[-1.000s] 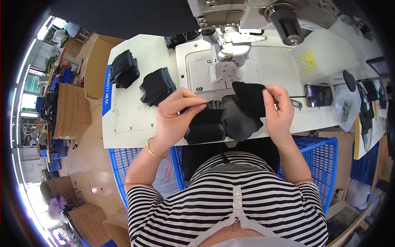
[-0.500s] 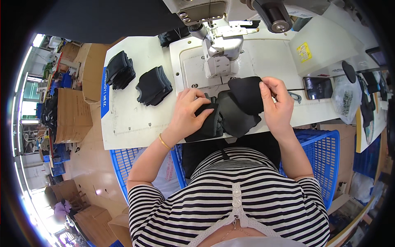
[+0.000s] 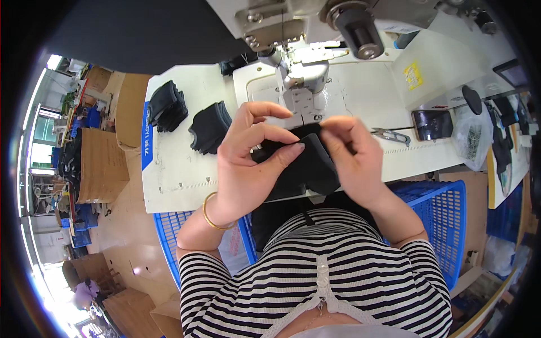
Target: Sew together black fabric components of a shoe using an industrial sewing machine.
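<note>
Left to right. Stack of dark grey-black cut fabric pieces [image 3: 167, 107] near left edge of white tabletop [image 3: 180, 163]; second dark fabric stack [image 3: 209, 129] just right of it, well back from front edge. Left hand [image 3: 253, 160] over front edge: thumb and index fingers together, clamped on upper edge of the soft black fabric [image 3: 307, 169]. That fabric sits at middle of front edge, between both hands, in front of the white metal sewing machine [image 3: 304, 101]. Right hand [image 3: 352, 160] blurred, at fabric's upper right; can't tell if its fingers are clamped. Silver metal thread snips [image 3: 394, 136] right of that hand, then black rectangular phone [image 3: 433, 125], then clear plastic bag [image 3: 470, 135] by right end.
</note>
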`<state>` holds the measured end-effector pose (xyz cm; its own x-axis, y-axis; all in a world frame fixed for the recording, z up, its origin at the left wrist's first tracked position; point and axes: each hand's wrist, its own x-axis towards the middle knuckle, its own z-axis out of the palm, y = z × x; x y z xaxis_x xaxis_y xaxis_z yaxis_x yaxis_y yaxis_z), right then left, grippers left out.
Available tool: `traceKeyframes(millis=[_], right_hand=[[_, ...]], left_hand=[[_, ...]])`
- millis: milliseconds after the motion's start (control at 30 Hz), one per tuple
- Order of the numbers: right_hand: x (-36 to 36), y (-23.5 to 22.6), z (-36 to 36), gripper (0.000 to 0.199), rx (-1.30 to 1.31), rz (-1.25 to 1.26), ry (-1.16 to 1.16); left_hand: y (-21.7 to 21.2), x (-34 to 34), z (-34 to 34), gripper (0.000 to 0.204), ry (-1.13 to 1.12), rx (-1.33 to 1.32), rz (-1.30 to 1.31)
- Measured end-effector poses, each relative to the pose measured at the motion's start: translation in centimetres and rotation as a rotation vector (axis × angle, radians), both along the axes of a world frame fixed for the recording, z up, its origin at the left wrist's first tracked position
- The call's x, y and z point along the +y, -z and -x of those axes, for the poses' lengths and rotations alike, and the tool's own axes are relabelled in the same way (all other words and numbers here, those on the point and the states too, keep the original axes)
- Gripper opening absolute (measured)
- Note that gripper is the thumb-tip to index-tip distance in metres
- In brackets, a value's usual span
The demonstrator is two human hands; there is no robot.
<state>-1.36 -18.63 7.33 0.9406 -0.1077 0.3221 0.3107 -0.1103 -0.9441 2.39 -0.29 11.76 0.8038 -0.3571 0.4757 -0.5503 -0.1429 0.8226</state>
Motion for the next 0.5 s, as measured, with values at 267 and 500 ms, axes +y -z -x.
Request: traceKeyframes(millis=[267,500], right_hand=[[0.50,0.10,0.40,0.011,-0.016,-0.227,-0.138],[0.43,-0.04,0.36,0.013,-0.001,-0.235,-0.119]], left_hand=[[0.57,-0.70,0.00,0.012,-0.029,0.286,0.076],[0.61,-1.03,-0.03,0.011,-0.023,0.323,0.118]])
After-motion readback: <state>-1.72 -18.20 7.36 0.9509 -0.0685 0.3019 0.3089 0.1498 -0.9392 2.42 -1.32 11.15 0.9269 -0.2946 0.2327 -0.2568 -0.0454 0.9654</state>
